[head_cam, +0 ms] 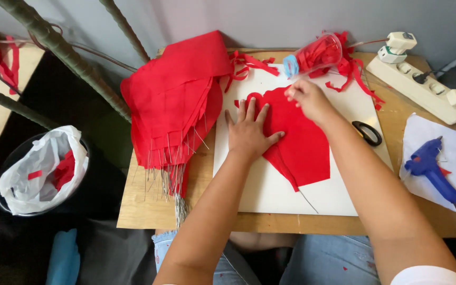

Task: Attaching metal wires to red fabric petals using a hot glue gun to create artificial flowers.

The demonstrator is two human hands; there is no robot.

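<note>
Looking down from the head camera, a red felt petal (302,145) lies flat on a white board (270,192) in the middle of the wooden worktop (143,208). The left hand (249,132) is spread open, palm down, pressing the piece near its left edge. The right hand (306,97) has its fingertips bunched on the upper edge of the felt, seemingly pinching or smoothing it; whether it truly grips the fabric cannot be told.

The felt looks light, soft and limp, likely to flop and crease if lifted by one corner, so holding it flat with a palm and taking it at an edge seems the sound way. It is bright red, broad and rounded at the top, tapering to a point at the lower end, where a thin wire (308,201) pokes out.

Left of the board sits a stack of similar red pieces (175,100) with wires hanging off the worktop's edge. Scissors (368,132) rest just right of the felt, a blue glue gun (433,170) lies on paper further right, and a power strip (423,87) sits behind it.
</note>
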